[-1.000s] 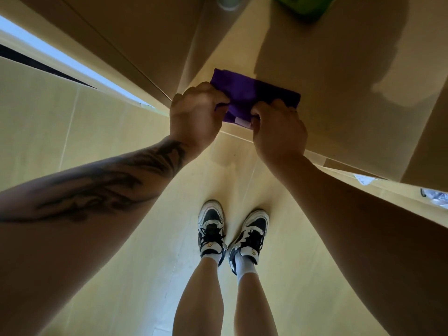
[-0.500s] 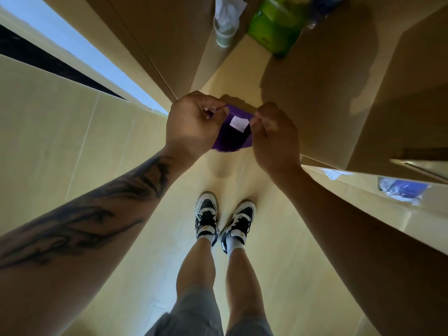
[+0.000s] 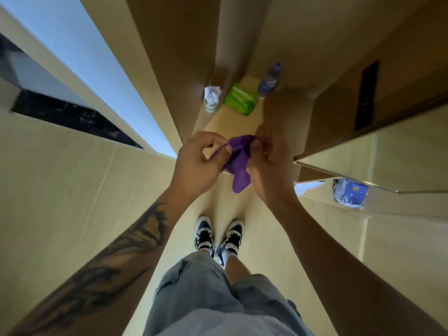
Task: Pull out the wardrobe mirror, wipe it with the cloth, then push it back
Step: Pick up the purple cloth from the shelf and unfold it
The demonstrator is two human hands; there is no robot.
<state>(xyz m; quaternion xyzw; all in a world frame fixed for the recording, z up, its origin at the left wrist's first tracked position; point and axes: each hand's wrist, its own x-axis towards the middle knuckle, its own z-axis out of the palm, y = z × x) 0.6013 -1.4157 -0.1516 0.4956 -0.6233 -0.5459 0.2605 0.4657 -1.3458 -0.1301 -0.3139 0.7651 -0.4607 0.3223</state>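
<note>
cloth (image 3: 238,163) now crumpled, pinched between both hands' fingers (image 3: 224,149)

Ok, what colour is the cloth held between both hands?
Solid purple: the cloth, in the head view, pinched by the left hand and right hand.

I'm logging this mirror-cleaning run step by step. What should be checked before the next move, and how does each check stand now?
1. Cloth in hand: ok, left hand and right hand both pinch it.
2. Cloth spread flat for wiping: not ok, it hangs bunched.
3. A hand free to pull the mirror: not ok.
4. Mirror pulled out: cannot tell.
5. Floor at the shoes free of obstacles: ok.
</note>
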